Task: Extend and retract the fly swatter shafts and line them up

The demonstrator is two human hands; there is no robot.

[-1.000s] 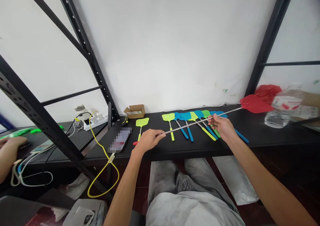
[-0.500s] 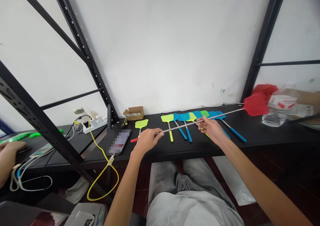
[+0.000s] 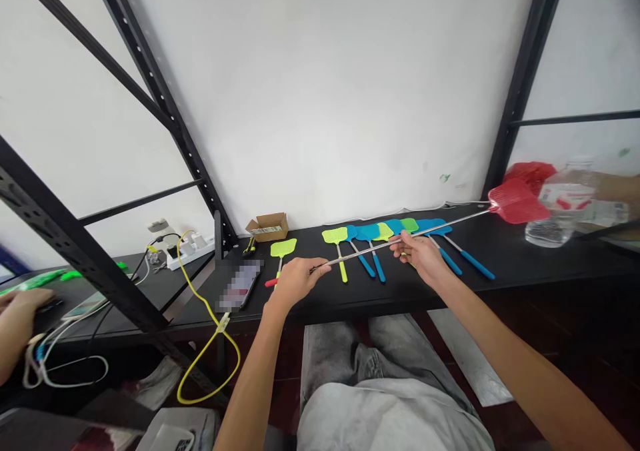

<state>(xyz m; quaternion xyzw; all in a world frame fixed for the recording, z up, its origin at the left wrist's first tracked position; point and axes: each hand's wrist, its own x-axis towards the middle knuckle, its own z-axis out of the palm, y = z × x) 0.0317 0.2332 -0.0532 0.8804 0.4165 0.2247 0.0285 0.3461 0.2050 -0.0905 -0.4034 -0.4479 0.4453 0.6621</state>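
A red fly swatter (image 3: 517, 202) with a long, stretched-out metal rod is held across the front of me, its head up to the right. My left hand (image 3: 299, 279) is closed round the handle end; a bit of red handle shows to its left. Farther along, my right hand (image 3: 416, 252) pinches the rod between thumb and fingers. Beneath the rod, several blue, yellow and green swatters lie in an overlapping row, among them a yellow swatter (image 3: 335, 236) and a blue swatter (image 3: 477, 264). Another yellow swatter (image 3: 283, 248) lies behind my left hand, its handle partly hidden.
On the black table (image 3: 300, 311) to the left are a phone (image 3: 243, 284), a small open carton (image 3: 269, 226) and a cutter (image 3: 249, 247). A yellow cable (image 3: 199, 294) hangs off the edge. A water bottle (image 3: 565, 201) stands right. Another person's hand (image 3: 23, 304) rests far left.
The red swatter's head has turned, showing its face at a different angle, and shifted slightly right. Both hands keep hold of it in nearly the same places.
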